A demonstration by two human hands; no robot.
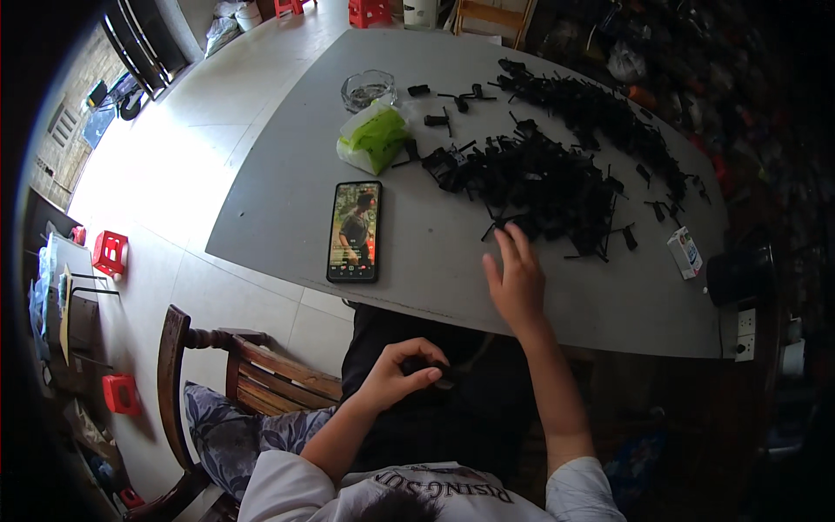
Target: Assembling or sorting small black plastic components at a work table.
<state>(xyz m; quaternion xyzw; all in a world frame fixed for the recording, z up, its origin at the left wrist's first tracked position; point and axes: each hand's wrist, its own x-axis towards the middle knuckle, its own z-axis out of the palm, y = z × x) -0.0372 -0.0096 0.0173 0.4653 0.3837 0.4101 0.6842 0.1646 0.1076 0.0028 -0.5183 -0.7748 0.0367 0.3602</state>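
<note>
The phone (354, 232) on the grey bench (270, 200) has a green-and-white bag (374, 139) just beyond it, a glass bowl (370, 90) farther beyond and, rightward, a heap of black parts (531, 178), the fingers (523, 247) of the right hand (519, 283) at its near edge, while the curled left hand (396, 376) is on the phone's near side, off the bench.

head cam | left fisheye | from above, facing down and forward | near table (270, 191)

Desk (278, 200) grey; small parts (539, 178) black; phone (354, 233) black-edged. Plastic bag (376, 141) lime green and white, stools (110, 252) red. Cushion (219, 431) grey with leaf pattern, shirt (287, 489) white with dark lettering.
</note>
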